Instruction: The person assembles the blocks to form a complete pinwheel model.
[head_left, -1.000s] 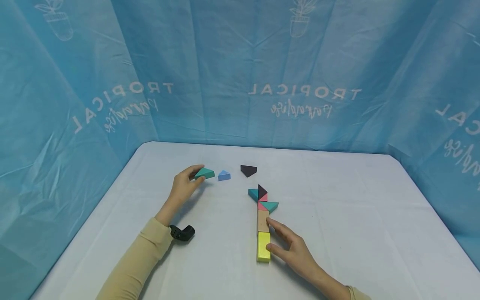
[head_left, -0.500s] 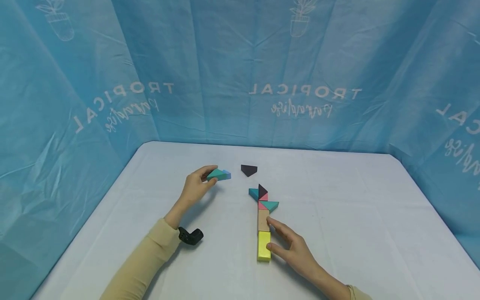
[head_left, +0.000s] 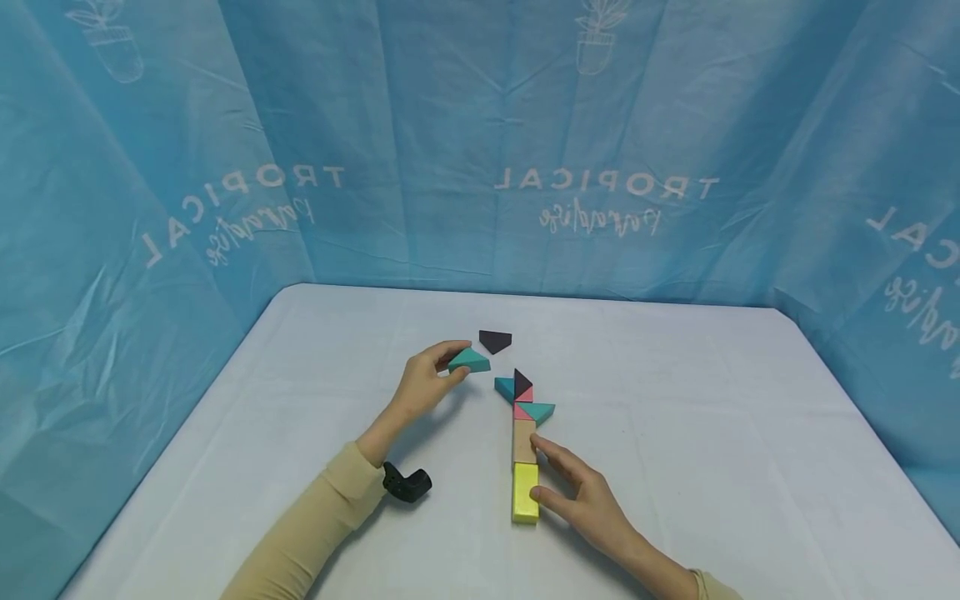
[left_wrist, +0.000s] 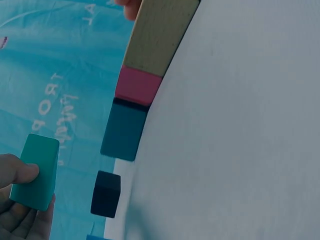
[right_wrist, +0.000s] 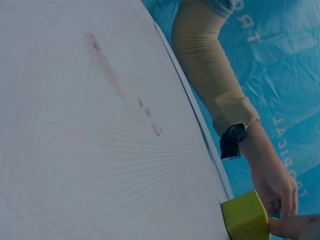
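Green triangle block [head_left: 468, 361] is pinched between fingers and thumb of the left hand [head_left: 427, 385], held over the white surface [head_left: 697, 417], left of the block row's far end. Loose black block [head_left: 495, 341] is set just beyond it; blue block [left_wrist: 97, 237] is mostly cut off in left wrist view. Row is formed by yellow block [head_left: 525, 493], wooden block [head_left: 524, 442], pink pieces [head_left: 520, 412], second green block [head_left: 540, 412], teal block [head_left: 505, 389], dark triangle [head_left: 522, 383]. Right hand's [head_left: 588, 500] fingers are relaxed, uncurled; yellow block is touched by thumb. Black device [head_left: 407, 483] is worn at left wrist.
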